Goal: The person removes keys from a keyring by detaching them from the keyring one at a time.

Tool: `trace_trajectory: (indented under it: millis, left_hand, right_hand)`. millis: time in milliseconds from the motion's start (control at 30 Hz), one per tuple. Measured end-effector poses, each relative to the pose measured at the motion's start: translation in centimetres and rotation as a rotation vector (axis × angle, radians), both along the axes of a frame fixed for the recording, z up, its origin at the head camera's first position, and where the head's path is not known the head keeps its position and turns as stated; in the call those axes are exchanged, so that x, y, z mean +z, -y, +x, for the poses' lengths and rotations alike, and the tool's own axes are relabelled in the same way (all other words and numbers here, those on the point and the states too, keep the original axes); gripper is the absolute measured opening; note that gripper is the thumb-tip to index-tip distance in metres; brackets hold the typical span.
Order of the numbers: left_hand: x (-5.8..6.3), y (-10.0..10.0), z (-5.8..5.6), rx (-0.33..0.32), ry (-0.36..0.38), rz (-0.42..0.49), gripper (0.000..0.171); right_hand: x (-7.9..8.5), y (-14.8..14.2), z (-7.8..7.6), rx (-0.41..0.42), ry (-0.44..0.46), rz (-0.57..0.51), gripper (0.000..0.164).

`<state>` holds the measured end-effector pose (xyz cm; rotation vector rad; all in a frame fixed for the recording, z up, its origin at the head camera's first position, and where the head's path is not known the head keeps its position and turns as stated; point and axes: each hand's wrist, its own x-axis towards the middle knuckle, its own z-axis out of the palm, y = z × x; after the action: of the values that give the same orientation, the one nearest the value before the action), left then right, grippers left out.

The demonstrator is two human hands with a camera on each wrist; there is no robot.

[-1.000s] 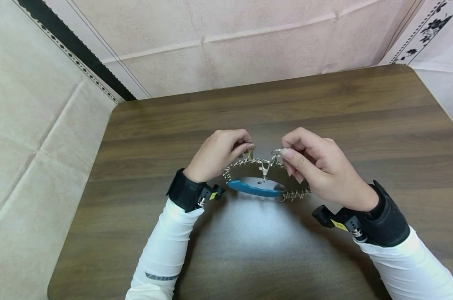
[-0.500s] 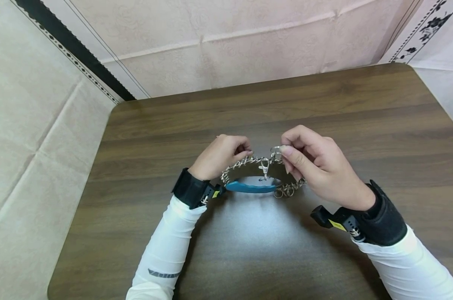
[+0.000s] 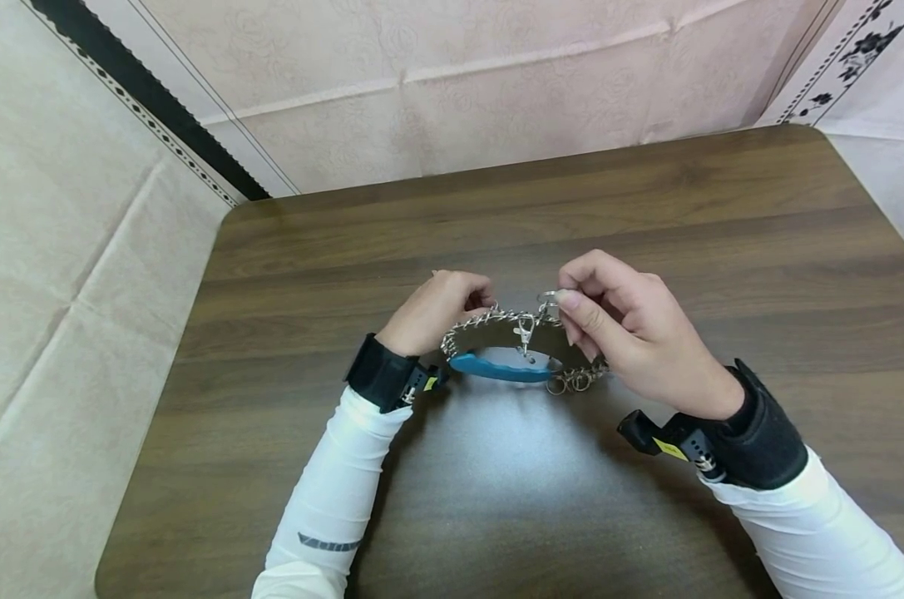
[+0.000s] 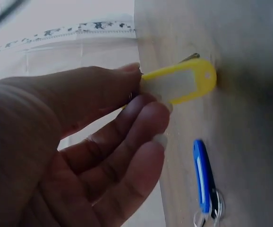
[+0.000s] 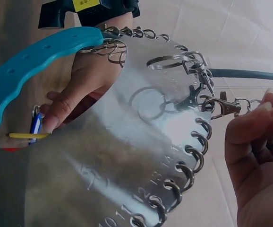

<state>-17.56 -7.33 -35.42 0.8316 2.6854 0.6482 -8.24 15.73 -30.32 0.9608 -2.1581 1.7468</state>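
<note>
Between the hands hangs a shiny metal plate [image 5: 94, 156] with stamped numbers, clasps and rings along its edge, and a wavy blue handle [image 3: 500, 368]. My right hand [image 3: 631, 333] pinches a small ring [image 5: 254, 102] joined to a swivel clasp [image 5: 227, 107] at the plate's edge. At the plate's far left side, my left hand [image 3: 440, 309] pinches one end of a yellow key tag [image 4: 183, 85] between thumb and fingers. The tag is hidden in the head view. A blue key tag [image 4: 202, 177] with a ring shows below the left hand in the left wrist view.
A brown wooden table [image 3: 452, 507] lies under both hands. Pale patterned cloth [image 3: 511, 100] covers the area behind it and to the left. A loose ring [image 3: 556, 386] dangles at the plate's near right edge. Both wrists wear black camera straps [image 3: 758, 441].
My left hand has shifted slightly and lowered, and the yellow tag has gone out of sight behind it in the head view. The plate has turned a little; the right hand is nearly still.
</note>
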Motion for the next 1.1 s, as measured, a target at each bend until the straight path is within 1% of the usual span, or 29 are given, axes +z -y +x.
trace_trajectory:
  millis: [267, 400, 533, 633, 767, 933, 1033, 1100]
  left_hand:
    - [-0.5, 1.0, -0.7, 0.093, 0.038, 0.035, 0.010]
    - [-0.8, 1.4, -1.0, 0.122, 0.059, 0.006, 0.011]
    - [-1.3, 1.8, -1.3, 0.132, 0.086, -0.029, 0.012]
    - [-1.5, 1.9, -1.4, 0.126, 0.096, -0.026, 0.012]
    - [-1.5, 2.1, -1.5, 0.126, 0.062, -0.021, 0.016]
    - [-1.2, 2.4, -1.5, 0.148, 0.013, -0.028, 0.018]
    - [-1.0, 2.6, -1.5, 0.160, -0.006, -0.043, 0.018]
    - [-0.5, 2.6, -1.3, 0.177, -0.029, -0.043, 0.019]
  right_hand:
    - [-0.3, 0.2, -0.1, 0.002, -0.009, 0.030, 0.013]
    - [-0.4, 0.3, -0.1, 0.001, -0.003, 0.049, 0.012]
    - [-0.5, 0.3, -0.1, 0.006, 0.005, 0.064, 0.012]
    - [-0.6, 0.3, -0.1, 0.006, 0.007, 0.069, 0.013]
    - [-0.6, 0.4, -0.1, 0.011, 0.007, 0.068, 0.012]
    - [-0.7, 0.6, -0.1, 0.020, 0.010, 0.064, 0.012]
    - [-0.8, 0.6, -0.1, 0.019, 0.013, 0.065, 0.013]
    - [-0.8, 0.6, -0.1, 0.017, 0.015, 0.068, 0.013]
